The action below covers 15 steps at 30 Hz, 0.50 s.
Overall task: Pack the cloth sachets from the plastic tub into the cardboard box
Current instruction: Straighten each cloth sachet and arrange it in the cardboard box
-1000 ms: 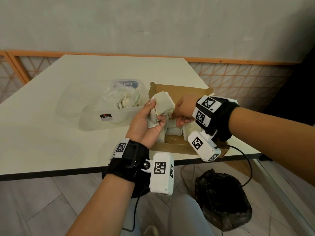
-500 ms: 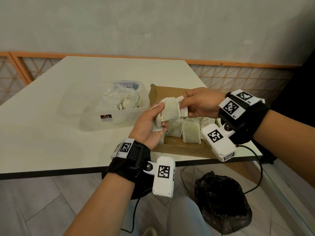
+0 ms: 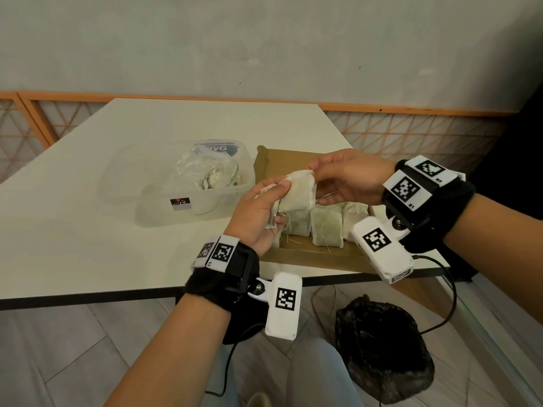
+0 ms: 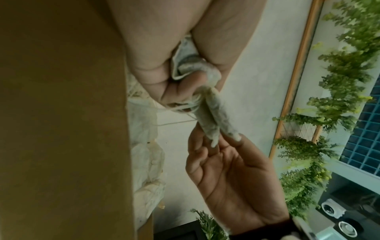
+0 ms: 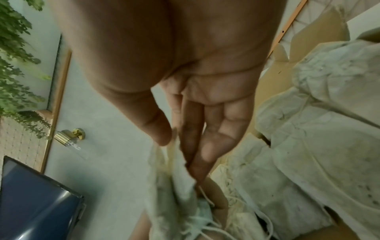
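Both hands hold one sachet [image 3: 298, 190] above the box [image 3: 286, 160]: your left hand [image 3: 258, 212] grips it, your right hand [image 3: 349, 177], back from the box, now pinches its corner; more wait in the tub [image 3: 164, 207].

Two hands show: the left hand [image 3: 258, 212] and the right hand [image 3: 349, 180]. One worktop [image 3: 88, 230] carries one plastic tub [image 3: 164, 198] at about ten o'clock and one cardboard box [image 3: 293, 160] at about two o'clock. One clear bag [image 3: 202, 174] lies in the tub. Three cloth sachets [image 3: 326, 227] stand visible in the box; further ones are hidden. The hands hold at least one sachet [image 3: 299, 192], the exact number unclear. One black bag [image 3: 382, 348] sits on the floor.
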Tool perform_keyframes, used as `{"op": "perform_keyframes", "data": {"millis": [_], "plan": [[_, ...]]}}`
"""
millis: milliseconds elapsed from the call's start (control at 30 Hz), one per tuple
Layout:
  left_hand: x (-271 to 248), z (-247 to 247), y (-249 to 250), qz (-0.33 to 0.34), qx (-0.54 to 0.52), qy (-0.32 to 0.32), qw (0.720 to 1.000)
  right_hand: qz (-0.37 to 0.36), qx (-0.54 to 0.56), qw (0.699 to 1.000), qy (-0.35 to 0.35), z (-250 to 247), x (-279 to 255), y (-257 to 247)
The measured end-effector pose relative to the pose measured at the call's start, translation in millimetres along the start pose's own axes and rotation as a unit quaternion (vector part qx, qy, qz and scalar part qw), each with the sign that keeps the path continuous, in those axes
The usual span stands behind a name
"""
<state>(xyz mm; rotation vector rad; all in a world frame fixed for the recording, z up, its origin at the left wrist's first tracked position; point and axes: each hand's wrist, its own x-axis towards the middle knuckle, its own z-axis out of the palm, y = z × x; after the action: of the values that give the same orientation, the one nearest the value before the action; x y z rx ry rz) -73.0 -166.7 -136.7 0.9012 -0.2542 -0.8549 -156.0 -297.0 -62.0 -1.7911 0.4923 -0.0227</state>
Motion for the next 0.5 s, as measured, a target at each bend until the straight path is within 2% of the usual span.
{"op": "perform_keyframes", "data": {"millis": [100, 167, 233, 367, 500], "plan": [[-1.0, 0.5, -1.7, 0.009, 0.034, 0.002, 0.999, 0.009, -0.139, 0.99, 0.03, -0.4, -3.2, -7.1], [-1.6, 1.4, -2.6, 0.02, 0.067, 0.002, 0.998, -0.011, -0.265, 0.964, 0.03, -0.3, -2.6, -9.4], [-2.6, 2.7, -3.7, 0.031, 0.096, 0.003, 0.995, -0.028, -0.335, 0.942, 0.023, 1.1, -1.9, -10.2], [-3.6, 3.5, -3.6, 0.031, 0.063, 0.017, 0.997, -0.053, -0.31, 0.948, 0.047, -0.2, 2.2, -8.8], [-2.4, 2.1, -2.1, 0.017, 0.027, -0.001, 1.0, -0.081, -0.275, 0.953, 0.097, -4.0, 2.3, -5.4]]}}
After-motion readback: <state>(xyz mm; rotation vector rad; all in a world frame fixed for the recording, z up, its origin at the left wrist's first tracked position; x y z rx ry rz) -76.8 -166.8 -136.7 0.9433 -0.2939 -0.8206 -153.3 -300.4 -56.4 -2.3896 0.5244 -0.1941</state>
